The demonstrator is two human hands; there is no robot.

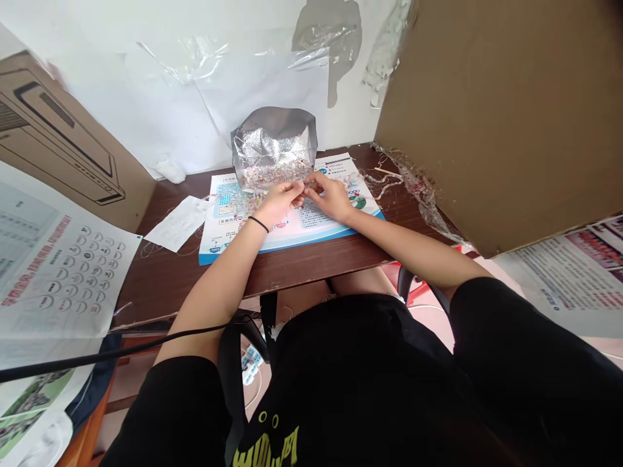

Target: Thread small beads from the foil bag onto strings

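Note:
My left hand (278, 203) and my right hand (333, 197) meet fingertip to fingertip above a printed sheet (292, 243) on the dark table. Both are closed in a pinch. Whatever lies between the fingertips is too small to make out. Just behind them a silver-lined bag (277, 146) stands with its mouth toward me, and small multicoloured beads (280, 172) fill its lower part. More loose beads (243, 202) are scattered on the sheet, left of my left hand. A black band circles my left wrist.
A white paper slip (180, 224) lies left of the printed sheet. Thin strings and beaded strands (389, 185) lie at the right. Cardboard boxes flank the table, one on the left (73, 136) and a large panel (501, 117) on the right. A black cable (121, 353) crosses below my left arm.

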